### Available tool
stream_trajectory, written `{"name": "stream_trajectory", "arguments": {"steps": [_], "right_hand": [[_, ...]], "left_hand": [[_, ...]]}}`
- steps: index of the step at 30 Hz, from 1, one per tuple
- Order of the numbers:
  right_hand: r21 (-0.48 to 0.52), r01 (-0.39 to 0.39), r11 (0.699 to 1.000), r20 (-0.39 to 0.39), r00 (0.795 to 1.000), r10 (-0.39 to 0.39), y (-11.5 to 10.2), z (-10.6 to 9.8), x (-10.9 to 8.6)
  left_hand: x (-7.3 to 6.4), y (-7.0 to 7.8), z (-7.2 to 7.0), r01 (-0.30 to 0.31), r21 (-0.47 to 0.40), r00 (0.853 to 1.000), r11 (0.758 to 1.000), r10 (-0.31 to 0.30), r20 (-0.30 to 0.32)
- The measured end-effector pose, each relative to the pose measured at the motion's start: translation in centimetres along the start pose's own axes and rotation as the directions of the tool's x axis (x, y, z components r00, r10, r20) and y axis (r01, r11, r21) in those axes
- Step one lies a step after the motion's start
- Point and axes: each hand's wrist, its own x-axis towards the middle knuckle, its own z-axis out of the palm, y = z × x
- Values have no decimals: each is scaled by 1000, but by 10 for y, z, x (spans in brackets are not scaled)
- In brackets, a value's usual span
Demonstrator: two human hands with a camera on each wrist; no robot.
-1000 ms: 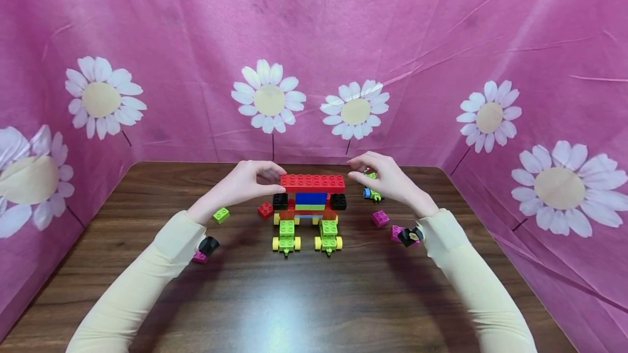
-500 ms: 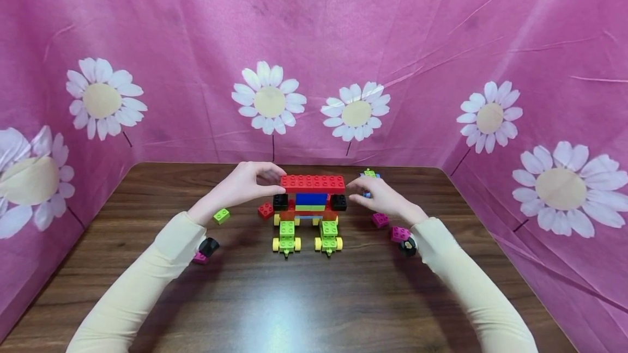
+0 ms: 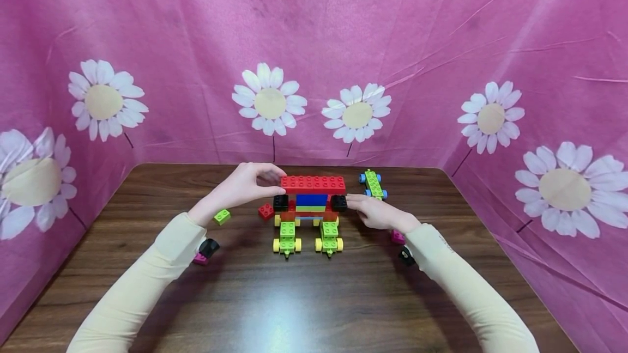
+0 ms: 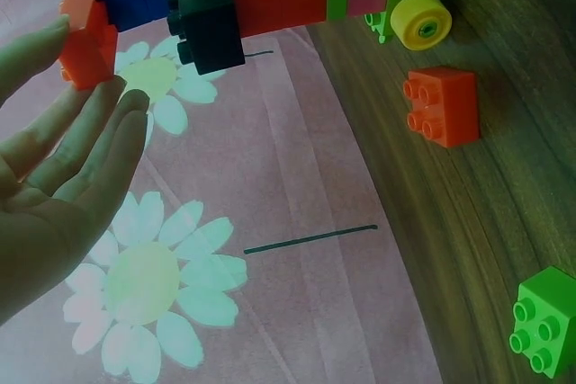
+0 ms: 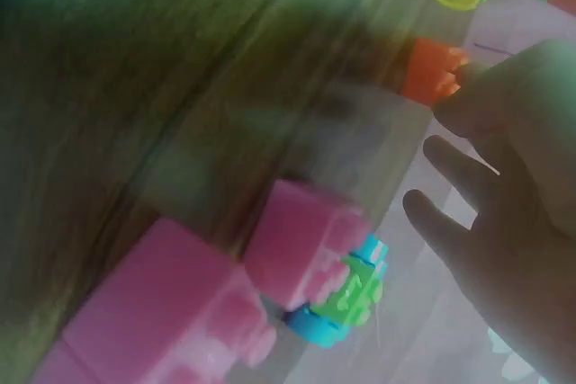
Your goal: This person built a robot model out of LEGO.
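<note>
A toy brick build stands mid-table, with a row of red bricks (image 3: 312, 183) across its top. Beneath come a blue brick (image 3: 311, 200), a left black brick (image 3: 281, 202) and a right black brick (image 3: 339, 202). At the front, two green bases (image 3: 287, 231) carry yellow wheels (image 3: 318, 244). My left hand (image 3: 235, 187) holds the left end of the top red row between thumb and fingers. My right hand (image 3: 376, 213) reaches in low, fingertips at the right black brick. In the right wrist view its fingers are spread, the thumb overlapping a red brick (image 5: 427, 71).
Left of the build lie a red brick (image 3: 266, 211) and a green brick (image 3: 222, 217). A green wheeled base (image 3: 373, 183) with blue wheels stands at the back right. Magenta bricks (image 5: 301, 240) lie near my right wrist. A pink flowered cloth (image 3: 314, 26) encloses the table's back and sides.
My right hand has come down and in from above the right side to black-brick height, uncovering the blue-wheeled base and covering a magenta brick. My left hand stays at the red row.
</note>
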Motion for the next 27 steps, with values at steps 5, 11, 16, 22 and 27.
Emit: {"name": "stream_trajectory", "arguments": {"steps": [5, 11, 16, 22, 27], "right_hand": [[39, -66, 997, -12, 998, 67, 6, -8, -11], [10, -72, 997, -88, 994, 72, 9, -13, -20], [20, -128, 992, -53, 990, 129, 8, -9, -17], [53, -176, 983, -10, 984, 176, 5, -5, -13], [58, -161, 985, -31, 986, 163, 5, -4, -13]], "left_hand": [[0, -1, 0, 0, -6, 1000, 1000, 0, 0], [0, -1, 0, -3, -2, 1000, 1000, 3, 1], [0, 0, 1, -3, -3, 1000, 1000, 3, -2], [1, 0, 2, 0, -2, 1000, 1000, 0, 0], [0, -1, 2, 8, -8, 1000, 1000, -8, 1]]}}
